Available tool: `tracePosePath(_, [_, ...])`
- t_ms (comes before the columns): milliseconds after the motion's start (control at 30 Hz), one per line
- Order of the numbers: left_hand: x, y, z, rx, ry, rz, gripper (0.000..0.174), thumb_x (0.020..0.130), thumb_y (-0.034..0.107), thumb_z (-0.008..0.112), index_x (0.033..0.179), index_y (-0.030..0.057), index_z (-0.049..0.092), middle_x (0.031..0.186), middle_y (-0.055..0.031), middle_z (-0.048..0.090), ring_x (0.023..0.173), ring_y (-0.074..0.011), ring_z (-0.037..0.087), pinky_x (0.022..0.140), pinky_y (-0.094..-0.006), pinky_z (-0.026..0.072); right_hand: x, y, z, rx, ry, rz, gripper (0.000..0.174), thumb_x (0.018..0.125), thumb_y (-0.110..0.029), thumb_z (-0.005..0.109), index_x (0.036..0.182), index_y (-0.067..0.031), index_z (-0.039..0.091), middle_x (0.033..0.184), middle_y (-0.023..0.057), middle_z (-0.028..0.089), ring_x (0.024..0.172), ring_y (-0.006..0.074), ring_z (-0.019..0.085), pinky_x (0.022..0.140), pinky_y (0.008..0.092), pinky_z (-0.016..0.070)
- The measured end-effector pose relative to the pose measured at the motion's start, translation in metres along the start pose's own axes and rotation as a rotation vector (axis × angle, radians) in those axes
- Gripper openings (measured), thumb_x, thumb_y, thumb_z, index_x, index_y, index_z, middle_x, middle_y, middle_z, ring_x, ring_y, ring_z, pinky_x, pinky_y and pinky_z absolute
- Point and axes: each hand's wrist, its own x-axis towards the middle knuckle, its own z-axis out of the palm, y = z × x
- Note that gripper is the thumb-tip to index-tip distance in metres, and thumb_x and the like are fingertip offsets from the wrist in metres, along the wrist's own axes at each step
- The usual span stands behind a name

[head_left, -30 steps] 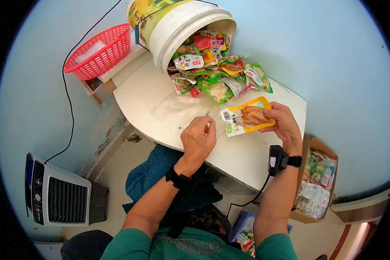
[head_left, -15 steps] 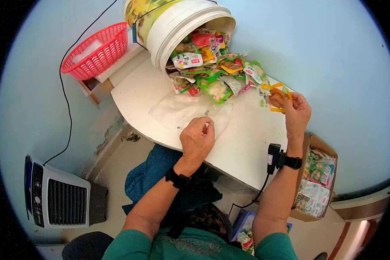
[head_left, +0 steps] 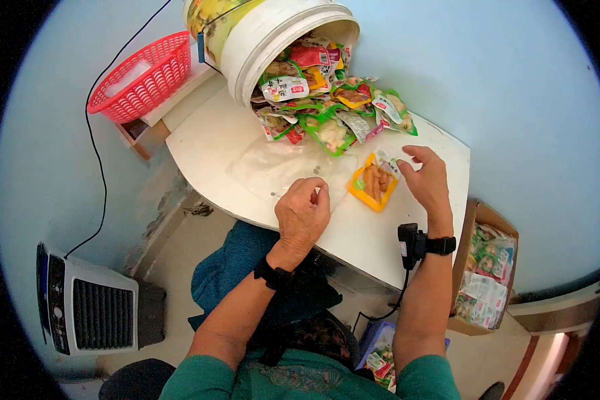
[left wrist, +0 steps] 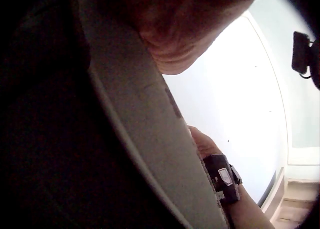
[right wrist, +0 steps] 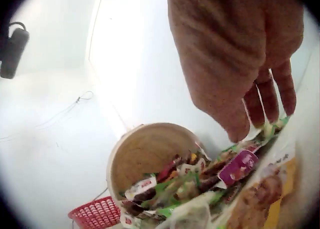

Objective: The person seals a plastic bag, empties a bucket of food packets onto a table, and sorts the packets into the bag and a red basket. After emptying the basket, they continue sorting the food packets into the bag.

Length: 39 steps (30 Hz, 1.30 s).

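Note:
My right hand [head_left: 428, 177] is over the table with its fingers apart and holds nothing. Just to its left lies a yellow-edged food packet [head_left: 375, 183] with brown pieces in its clear window, tilted near the thumb. In the right wrist view the packet [right wrist: 257, 199] is below the spread fingers [right wrist: 267, 101]. My left hand [head_left: 302, 212] rests loosely curled at the table's near edge, its fingertips hidden, beside a sheet of clear plastic [head_left: 267, 170]. A tipped white bucket [head_left: 247, 60] spills many packets [head_left: 330, 130] onto the table.
The white table [head_left: 423, 233] has a curved near edge. A red basket [head_left: 143, 77] stands at the left. Beyond the table's right side is a cardboard box [head_left: 483, 267] of packets, and a blue crate [head_left: 379, 353] sits below. An air cooler [head_left: 100, 300] is at lower left.
The right hand swung up right with the packet, then came back left and let it go. The packet now lies turned round near the left hand, which has stayed put.

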Motion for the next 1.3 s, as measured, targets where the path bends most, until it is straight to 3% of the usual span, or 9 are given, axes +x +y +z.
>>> tracePosePath(67, [-0.001,0.000,0.000,-0.003,-0.008,-0.002,0.006,0.079,0.004,0.070,0.083,0.0022,0.066,0.071,-0.0096,0.063,0.054,-0.0179,0.056,0.051,-0.0309,0.0447,-0.001,0.020,0.017,-0.246,0.071,-0.073,0.051,0.081,-0.023,0.072,0.125,0.0003,0.059,0.119,0.0212,0.063,0.107,0.0328,0.061,0.092,0.0397,0.0493])
tracePosePath(167, [-0.001,-0.001,0.000,-0.010,-0.029,-0.008,0.007,0.078,0.003,0.070,0.084,0.0023,0.066,0.071,-0.0097,0.063,0.054,-0.0180,0.056,0.052,-0.0311,0.0449,0.001,0.030,0.038,-0.193,-0.062,-0.096,0.062,0.081,-0.025,0.072,0.133,0.0008,0.052,0.129,0.0230,0.056,0.118,0.0364,0.054,0.100,0.0422,0.0443])
tracePosePath(267, [-0.001,-0.002,0.001,-0.004,-0.014,0.004,0.007,0.078,0.003,0.069,0.084,0.0024,0.066,0.072,-0.0097,0.063,0.054,-0.0178,0.056,0.052,-0.0311,0.0449,0.004,0.009,0.027,-0.023,-0.181,0.063,0.063,0.079,-0.026,0.073,0.132,0.0016,0.053,0.129,0.0237,0.056,0.119,0.0358,0.054,0.100,0.0406,0.0453])
tracePosePath(367, [-0.001,-0.003,0.001,0.018,-0.005,0.019,0.007,0.078,0.003,0.069,0.085,0.0025,0.066,0.072,-0.0096,0.063,0.054,-0.0178,0.056,0.052,-0.0311,0.0448,0.004,-0.005,0.015,-0.167,-0.225,0.069,0.064,0.076,-0.027,0.077,0.129,0.0025,0.055,0.123,0.0239,0.060,0.114,0.0355,0.058,0.098,0.0407,0.0465])
tracePosePath(467, [-0.001,-0.002,0.002,0.017,-0.004,0.026,0.007,0.078,0.003,0.069,0.084,0.0029,0.066,0.073,-0.0094,0.063,0.054,-0.0180,0.056,0.052,-0.0313,0.0448,0.001,0.001,0.012,-0.091,-0.193,0.103,0.061,0.071,-0.027,0.081,0.120,0.0041,0.061,0.111,0.0235,0.065,0.103,0.0362,0.063,0.091,0.0403,0.0505])
tracePosePath(667, [-0.002,-0.002,0.001,0.042,-0.011,0.041,0.007,0.078,0.004,0.070,0.084,0.0043,0.066,0.073,-0.0093,0.063,0.054,-0.0187,0.056,0.051,-0.0319,0.0444,0.005,0.000,-0.015,0.217,-0.429,0.407,0.037,0.069,-0.024,0.082,0.093,0.0016,0.068,0.092,0.0160,0.069,0.077,0.0247,0.069,0.056,0.0362,0.0562])
tracePosePath(767, [0.000,0.002,0.000,0.053,0.000,0.065,0.008,0.078,0.005,0.070,0.084,0.0051,0.066,0.073,-0.0088,0.062,0.053,-0.0190,0.055,0.051,-0.0321,0.0440,0.001,-0.017,-0.033,0.459,-0.396,0.435,0.035,0.071,-0.021,0.080,0.096,-0.0002,0.066,0.089,0.0109,0.067,0.069,0.0183,0.067,0.047,0.0319,0.0555])
tracePosePath(1133, [0.003,0.016,-0.003,0.065,0.029,-0.037,0.010,0.079,0.007,0.070,0.088,0.0052,0.067,0.074,-0.0087,0.063,0.054,-0.0185,0.056,0.051,-0.0327,0.0447,-0.009,-0.053,-0.005,1.005,-0.600,0.452,0.032,0.085,-0.012,0.059,0.113,0.0025,0.056,0.102,0.0146,0.066,0.083,0.0239,0.069,0.058,0.0393,0.0636])
tracePosePath(1300, [0.003,0.028,-0.011,-0.043,0.028,-0.051,0.009,0.080,0.005,0.066,0.089,0.0046,0.066,0.080,-0.0110,0.065,0.065,-0.0274,0.063,0.058,-0.0355,0.0498,-0.016,-0.067,0.018,1.105,-0.598,0.513,0.037,0.085,-0.007,0.056,0.120,0.0029,0.052,0.111,0.0152,0.064,0.091,0.0257,0.068,0.069,0.0438,0.0627])
